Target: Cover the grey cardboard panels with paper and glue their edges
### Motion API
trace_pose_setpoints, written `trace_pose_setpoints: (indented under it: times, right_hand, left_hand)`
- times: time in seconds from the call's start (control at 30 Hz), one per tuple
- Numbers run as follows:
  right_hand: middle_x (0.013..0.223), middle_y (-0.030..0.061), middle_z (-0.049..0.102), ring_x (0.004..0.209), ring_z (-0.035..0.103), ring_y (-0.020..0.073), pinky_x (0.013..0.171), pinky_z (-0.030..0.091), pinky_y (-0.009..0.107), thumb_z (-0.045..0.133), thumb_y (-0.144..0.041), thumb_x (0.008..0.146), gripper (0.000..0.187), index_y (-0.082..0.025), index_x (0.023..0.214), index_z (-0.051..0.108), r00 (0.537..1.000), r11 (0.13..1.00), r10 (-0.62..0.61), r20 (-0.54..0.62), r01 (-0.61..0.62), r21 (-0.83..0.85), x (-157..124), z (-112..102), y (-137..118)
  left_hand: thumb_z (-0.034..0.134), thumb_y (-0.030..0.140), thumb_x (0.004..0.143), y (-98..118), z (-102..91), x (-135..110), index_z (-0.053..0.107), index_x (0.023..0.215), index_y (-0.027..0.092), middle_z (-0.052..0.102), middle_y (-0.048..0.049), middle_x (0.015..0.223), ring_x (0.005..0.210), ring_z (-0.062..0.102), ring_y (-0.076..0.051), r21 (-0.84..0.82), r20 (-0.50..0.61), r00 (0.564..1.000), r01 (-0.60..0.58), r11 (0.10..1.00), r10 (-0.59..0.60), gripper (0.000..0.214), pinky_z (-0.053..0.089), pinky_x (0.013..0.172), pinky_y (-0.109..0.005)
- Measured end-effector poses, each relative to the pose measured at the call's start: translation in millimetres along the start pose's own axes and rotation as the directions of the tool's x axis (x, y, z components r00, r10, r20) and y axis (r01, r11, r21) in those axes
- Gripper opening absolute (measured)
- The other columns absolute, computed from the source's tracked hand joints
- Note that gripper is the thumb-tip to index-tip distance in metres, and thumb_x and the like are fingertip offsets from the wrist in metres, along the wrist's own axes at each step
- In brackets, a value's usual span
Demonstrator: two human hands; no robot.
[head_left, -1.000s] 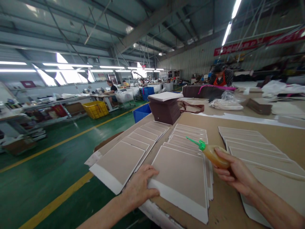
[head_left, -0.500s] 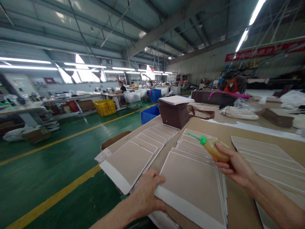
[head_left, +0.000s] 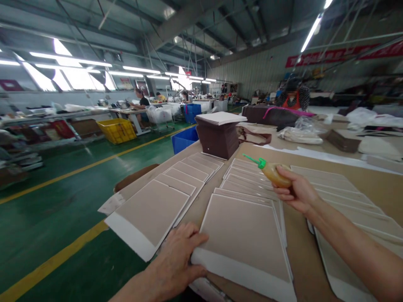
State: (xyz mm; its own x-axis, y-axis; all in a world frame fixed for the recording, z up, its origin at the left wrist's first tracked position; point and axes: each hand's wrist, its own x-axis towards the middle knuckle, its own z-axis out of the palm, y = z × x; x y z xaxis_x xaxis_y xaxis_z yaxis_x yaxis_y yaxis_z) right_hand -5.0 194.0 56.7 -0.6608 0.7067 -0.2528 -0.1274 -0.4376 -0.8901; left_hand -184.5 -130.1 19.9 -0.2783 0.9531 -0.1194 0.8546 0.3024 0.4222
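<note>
My right hand (head_left: 292, 188) is wrapped round a soft squeeze bottle (head_left: 275, 174) of amber liquid with a long green nozzle. The nozzle points left, above a fanned row of beige panels with pale edges. At the near end of that row, my left hand (head_left: 176, 256) is by the corner of the front panel (head_left: 242, 235). Its thumb and forefinger are spread around that corner, and the other fingertips reach toward the gap between the rows. A second fanned row of panels (head_left: 157, 209) lies to the left. More panels (head_left: 349, 209) are partly hidden behind my right forearm.
A dark brown stack (head_left: 220, 140) topped with pale sheets (head_left: 220, 118) stands at the table's far left. Behind it are a blue bin (head_left: 184, 140) and a brown strap (head_left: 256, 136). A person (head_left: 292, 98) is across the table. The table's left edge drops to a green floor (head_left: 78, 197).
The view has swung right and slightly down, so the surroundings shift left and up. My right hand still holds the bottle, now slightly farther right over the panels. My left hand keeps to the same corner.
</note>
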Motion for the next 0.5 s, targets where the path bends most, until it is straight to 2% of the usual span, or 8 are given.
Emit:
trace_pose_setpoints:
  times: [0.07, 0.13, 0.2, 0.23, 0.3, 0.33, 0.43, 0.5]
  right_hand:
    - [0.06, -0.0015, 0.048, 0.038, 0.024, 0.0026, 0.029, 0.016, 0.009, 0.064, -0.041, 0.088, 0.025, -0.018, 0.081, 0.059, 1.0, 1.0, -0.001, -0.017, 0.001, -0.004, -2.2, -4.8, -1.4]
    - [0.059, -0.0016, 0.048, 0.038, 0.024, 0.0028, 0.029, 0.016, 0.008, 0.064, -0.041, 0.087, 0.025, -0.018, 0.081, 0.058, 0.999, 1.0, -0.005, -0.033, 0.005, -0.003, -4.2, -9.6, -2.7]
    - [0.059, -0.0018, 0.048, 0.038, 0.024, 0.0029, 0.029, 0.015, 0.009, 0.065, -0.042, 0.087, 0.025, -0.019, 0.083, 0.058, 0.999, 1.0, -0.011, -0.045, 0.011, 0.004, -6.3, -14.0, -3.7]
    - [0.06, -0.0019, 0.048, 0.038, 0.025, 0.0029, 0.029, 0.015, 0.009, 0.065, -0.043, 0.086, 0.025, -0.019, 0.083, 0.058, 0.999, 1.0, -0.013, -0.05, 0.014, 0.009, -7.5, -16.0, -4.0]
    - [0.06, -0.0021, 0.048, 0.038, 0.025, 0.0028, 0.029, 0.016, 0.009, 0.067, -0.044, 0.084, 0.026, -0.019, 0.083, 0.058, 0.998, 1.0, -0.017, -0.062, 0.018, 0.019, -10.5, -19.6, -3.8]
    - [0.06, -0.002, 0.048, 0.038, 0.025, 0.0027, 0.029, 0.016, 0.009, 0.067, -0.044, 0.084, 0.027, -0.019, 0.082, 0.058, 0.998, 1.0, -0.018, -0.067, 0.02, 0.024, -12.2, -21.2, -3.2]
    - [0.06, -0.0009, 0.05, 0.038, 0.025, 0.0026, 0.03, 0.016, 0.008, 0.065, -0.043, 0.086, 0.026, -0.018, 0.082, 0.058, 0.997, 0.999, -0.026, -0.074, 0.029, 0.034, -17.9, -26.8, 0.0]
    - [0.061, -0.0005, 0.05, 0.038, 0.025, 0.0028, 0.031, 0.016, 0.009, 0.065, -0.042, 0.086, 0.025, -0.019, 0.083, 0.059, 0.996, 0.999, -0.032, -0.079, 0.035, 0.04, -21.2, -31.6, 2.5]
  left_hand:
    - [0.076, 0.022, 0.07, 7.8, -4.6, -0.1, 0.063, 0.118, 0.03, 0.054, -0.0042, 0.12, 0.115, 0.049, -0.03, 0.011, -0.016, 1.0, -0.014, 1.0, 0.014, 0.05, 0.04, 0.099, -0.049]
    - [0.074, 0.025, 0.073, 24.1, -9.0, 4.0, 0.063, 0.116, 0.029, 0.053, -0.005, 0.126, 0.12, 0.047, -0.031, 0.007, -0.04, 0.996, -0.081, 0.997, 0.081, 0.045, 0.039, 0.104, -0.05]
    - [0.074, 0.034, 0.077, 46.1, -9.2, 16.8, 0.061, 0.121, 0.03, 0.051, -0.005, 0.134, 0.126, 0.044, -0.031, -0.004, -0.027, 0.974, -0.224, 0.975, 0.224, 0.046, 0.035, 0.109, -0.05]
    - [0.073, 0.039, 0.08, 57.7, -6.4, 27.3, 0.059, 0.125, 0.031, 0.051, -0.005, 0.136, 0.127, 0.044, -0.031, -0.003, -0.008, 0.95, -0.312, 0.95, 0.312, 0.048, 0.034, 0.111, -0.05]
    - [0.066, 0.047, 0.086, 78.7, 5.7, 55.7, 0.05, 0.136, 0.027, 0.049, -0.0079, 0.142, 0.133, 0.041, -0.031, 0.026, 0.004, 0.891, -0.454, 0.891, 0.454, 0.056, 0.033, 0.112, -0.05]
    - [0.061, 0.047, 0.09, 87.3, 14.4, 72.2, 0.045, 0.141, 0.023, 0.046, -0.0103, 0.146, 0.136, 0.038, -0.031, 0.065, -0.018, 0.873, -0.485, 0.872, 0.487, 0.058, 0.032, 0.113, -0.051]
    - [0.05, 0.051, 0.095, 104.4, 43.1, 118.7, 0.041, 0.144, 0.017, 0.044, -0.0138, 0.149, 0.141, 0.032, -0.033, 0.178, -0.054, 0.852, -0.505, 0.845, 0.521, 0.06, 0.032, 0.111, -0.054]
    - [0.046, 0.056, 0.095, 110.0, 57.0, 138.5, 0.038, 0.145, 0.014, 0.041, -0.0167, 0.151, 0.142, 0.029, -0.035, 0.205, -0.066, 0.849, -0.503, 0.84, 0.524, 0.066, 0.03, 0.111, -0.057]
